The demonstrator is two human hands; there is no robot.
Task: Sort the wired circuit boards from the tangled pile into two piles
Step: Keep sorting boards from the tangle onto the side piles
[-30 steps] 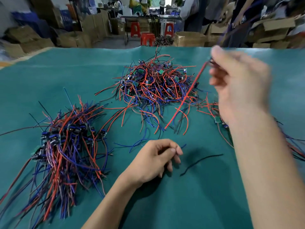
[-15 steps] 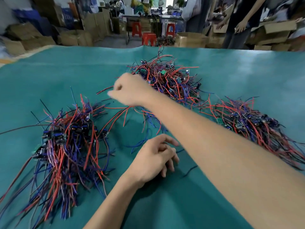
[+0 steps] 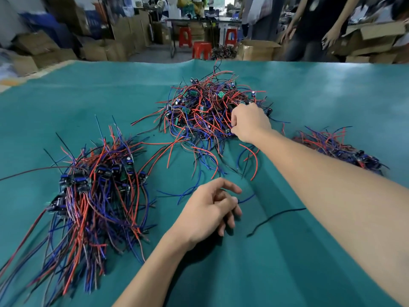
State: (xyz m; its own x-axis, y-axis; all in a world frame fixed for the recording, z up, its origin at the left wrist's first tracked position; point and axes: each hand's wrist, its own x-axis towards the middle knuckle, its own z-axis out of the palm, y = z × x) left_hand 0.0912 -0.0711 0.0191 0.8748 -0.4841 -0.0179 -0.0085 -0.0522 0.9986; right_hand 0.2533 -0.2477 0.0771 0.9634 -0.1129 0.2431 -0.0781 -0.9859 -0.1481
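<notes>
A tangled pile [image 3: 205,109] of small green circuit boards with red and blue wires lies in the middle of the teal table [image 3: 66,96]. My right hand [image 3: 249,122] reaches into its right edge, fingers curled down among the wires; what they hold is hidden. A sorted pile [image 3: 97,187] with boards at its top and wires trailing toward me lies at the left. A second sorted pile [image 3: 338,149] lies at the right, partly behind my right forearm. My left hand [image 3: 208,209] rests on the cloth near me, fingers loosely curled, holding nothing.
A loose black wire [image 3: 274,218] and a blue wire [image 3: 245,199] lie by my left hand. Beyond the table's far edge stand cardboard boxes [image 3: 256,49], red stools [image 3: 201,49] and a person [image 3: 314,25].
My right hand swung from the right with a wired board over to the left pile, let it go, and has now come back to the right edge of the tangled pile. The left hand stayed put.
</notes>
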